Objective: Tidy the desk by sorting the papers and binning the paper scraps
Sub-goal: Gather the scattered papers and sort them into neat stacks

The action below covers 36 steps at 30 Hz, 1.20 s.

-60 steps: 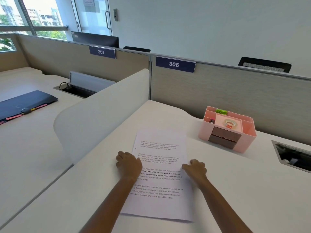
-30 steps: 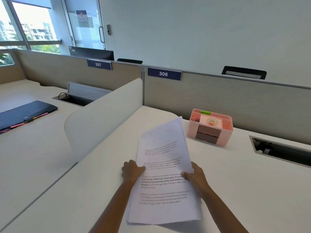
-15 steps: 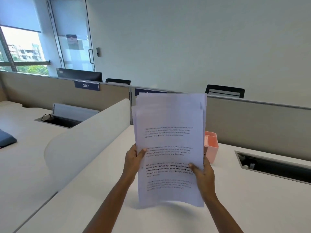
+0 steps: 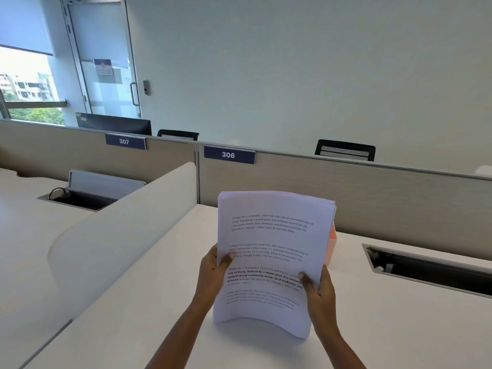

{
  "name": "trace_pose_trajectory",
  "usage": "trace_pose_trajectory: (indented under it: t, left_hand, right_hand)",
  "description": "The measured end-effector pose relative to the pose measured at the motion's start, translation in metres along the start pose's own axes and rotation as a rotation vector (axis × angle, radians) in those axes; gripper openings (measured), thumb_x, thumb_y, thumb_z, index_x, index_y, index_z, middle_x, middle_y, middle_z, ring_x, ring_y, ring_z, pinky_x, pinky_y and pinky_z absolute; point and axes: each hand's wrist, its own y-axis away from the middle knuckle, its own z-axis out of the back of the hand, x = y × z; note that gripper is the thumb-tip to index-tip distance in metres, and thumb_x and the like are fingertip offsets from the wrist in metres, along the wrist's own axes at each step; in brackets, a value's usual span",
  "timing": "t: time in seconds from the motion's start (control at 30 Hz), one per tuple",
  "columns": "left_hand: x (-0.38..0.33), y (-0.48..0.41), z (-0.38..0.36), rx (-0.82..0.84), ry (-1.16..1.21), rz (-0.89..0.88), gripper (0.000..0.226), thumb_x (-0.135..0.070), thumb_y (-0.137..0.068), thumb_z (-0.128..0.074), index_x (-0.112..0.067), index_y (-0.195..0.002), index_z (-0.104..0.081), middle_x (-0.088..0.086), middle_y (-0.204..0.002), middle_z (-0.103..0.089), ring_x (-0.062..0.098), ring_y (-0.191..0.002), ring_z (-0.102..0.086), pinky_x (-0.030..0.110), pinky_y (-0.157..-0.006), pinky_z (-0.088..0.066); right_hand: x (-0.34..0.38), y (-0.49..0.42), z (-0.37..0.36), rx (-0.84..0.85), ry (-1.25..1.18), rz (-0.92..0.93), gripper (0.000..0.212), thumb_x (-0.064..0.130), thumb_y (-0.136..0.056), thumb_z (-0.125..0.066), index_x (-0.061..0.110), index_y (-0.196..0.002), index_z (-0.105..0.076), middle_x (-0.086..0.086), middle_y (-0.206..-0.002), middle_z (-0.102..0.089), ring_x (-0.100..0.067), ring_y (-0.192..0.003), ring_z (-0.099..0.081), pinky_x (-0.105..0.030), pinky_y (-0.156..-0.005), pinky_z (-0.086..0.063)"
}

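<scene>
Head view. A stack of white printed paper sheets (image 4: pixel 274 235) is held upright and slightly bowed over the white bench (image 4: pixel 399 323), near its middle. The left hand (image 4: pixel 213 272) grips the stack's left edge, thumb on the printed face. The right hand (image 4: pixel 319 291) grips the lower right edge, thumb likewise in front, fingers behind. The stack's lower edge hangs close over the bench top and casts a shadow; contact cannot be told. Behind the sheets' right edge a pink plastic organiser (image 4: pixel 331 246) shows only as a narrow strip. To the right, a dark rectangular cable recess (image 4: pixel 431 270) is set into the bench. A white curved divider (image 4: pixel 119 235) borders the bench on the left; a beige partition (image 4: pixel 346 187) with a blue label (image 4: pixel 229 155) reading "306" closes the back
</scene>
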Motion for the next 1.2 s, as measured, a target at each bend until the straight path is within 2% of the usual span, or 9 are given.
trace_pose_trajectory:
  t: [0.13,0.23,0.47,0.57,0.73,0.8,0.93,1.07,1.2]
  left_hand:
    - [-0.007,-0.007,0.0,-0.013,0.04,-0.03,0.018,-0.009,-0.09,-0.058,-0.026,-0.091,-0.061,-0.007,-0.084,-0.069,0.005,-0.067,-0.068,0.016,-0.054,-0.054]
    - [-0.004,-0.009,0.003,-0.004,0.04,-0.022,0.016,-0.008,-0.089,-0.059,-0.022,-0.097,-0.062,-0.005,-0.088,-0.07,0.012,-0.076,-0.067,0.02,-0.06,-0.056]
    - [0.044,0.011,0.014,0.081,-0.01,0.185,0.017,-0.005,-0.088,-0.06,-0.012,-0.103,-0.062,-0.001,-0.092,-0.069,0.009,-0.082,-0.066,0.012,-0.061,-0.054]
    - [0.061,0.021,0.016,0.075,-0.014,0.223,0.019,-0.002,-0.087,-0.06,-0.011,-0.104,-0.063,-0.006,-0.089,-0.069,0.004,-0.08,-0.065,0.008,-0.059,-0.051]
    - [0.07,0.026,0.016,0.008,0.08,0.269,0.011,-0.004,-0.087,-0.061,-0.012,-0.088,-0.068,-0.005,-0.073,-0.076,0.01,-0.063,-0.071,0.019,-0.053,-0.054]
    - [0.07,0.027,0.015,-0.004,0.145,0.303,0.01,-0.004,-0.086,-0.061,-0.01,-0.09,-0.067,0.0,-0.075,-0.076,0.015,-0.064,-0.072,0.024,-0.053,-0.056]
    - [0.073,0.031,0.006,-0.096,0.267,0.368,0.008,-0.002,-0.087,-0.059,-0.007,-0.091,-0.065,0.005,-0.076,-0.075,0.02,-0.062,-0.071,0.029,-0.053,-0.058]
    - [0.077,0.04,-0.015,-0.215,0.418,0.491,0.018,-0.001,-0.088,-0.058,-0.002,-0.106,-0.059,0.015,-0.093,-0.066,0.032,-0.083,-0.063,0.047,-0.081,-0.055]
    - [0.08,0.056,-0.037,-0.23,0.555,0.54,0.025,0.005,-0.089,-0.052,0.0,-0.114,-0.054,0.016,-0.098,-0.064,0.031,-0.082,-0.06,0.039,-0.069,-0.058]
  right_hand:
    - [0.007,-0.007,0.0,0.001,-0.007,0.011,0.044,0.008,-0.09,-0.054,0.006,-0.133,-0.043,-0.01,-0.119,-0.058,-0.029,-0.107,-0.056,-0.037,-0.085,-0.047]
    - [0.007,-0.009,-0.001,0.029,-0.003,0.007,0.044,0.01,-0.091,-0.053,0.007,-0.133,-0.041,-0.007,-0.119,-0.057,-0.026,-0.107,-0.055,-0.035,-0.085,-0.046]
    - [-0.03,0.01,0.0,0.095,0.093,-0.171,0.037,0.006,-0.089,-0.056,0.015,-0.123,-0.042,-0.005,-0.114,-0.054,-0.021,-0.103,-0.051,-0.031,-0.086,-0.04]
    - [-0.049,0.023,0.007,0.13,0.202,-0.27,0.031,0.009,-0.089,-0.058,0.019,-0.116,-0.048,-0.002,-0.11,-0.058,-0.019,-0.101,-0.052,-0.028,-0.084,-0.038]
    - [-0.056,0.025,0.019,0.159,0.327,-0.322,0.014,0.014,-0.088,-0.061,0.013,-0.102,-0.062,-0.008,-0.102,-0.068,-0.021,-0.091,-0.06,-0.03,-0.072,-0.041]
    - [-0.053,0.02,0.023,0.118,0.23,-0.364,0.006,0.014,-0.086,-0.063,0.013,-0.092,-0.063,-0.011,-0.095,-0.069,-0.026,-0.087,-0.063,-0.032,-0.068,-0.047]
    - [-0.044,0.021,0.025,-0.056,-0.313,-0.643,0.004,0.008,-0.087,-0.06,0.009,-0.091,-0.058,-0.013,-0.083,-0.065,-0.024,-0.072,-0.059,-0.023,-0.046,-0.054]
    - [-0.038,0.037,0.006,-0.082,-0.571,-0.752,0.012,0.001,-0.089,-0.054,0.012,-0.089,-0.059,-0.002,-0.062,-0.071,-0.022,-0.062,-0.063,-0.023,-0.045,-0.055]
    - [-0.034,0.053,-0.019,0.0,-0.581,-0.72,0.022,-0.004,-0.087,-0.054,0.014,-0.099,-0.059,-0.008,-0.089,-0.069,-0.026,-0.077,-0.064,-0.03,-0.051,-0.057]
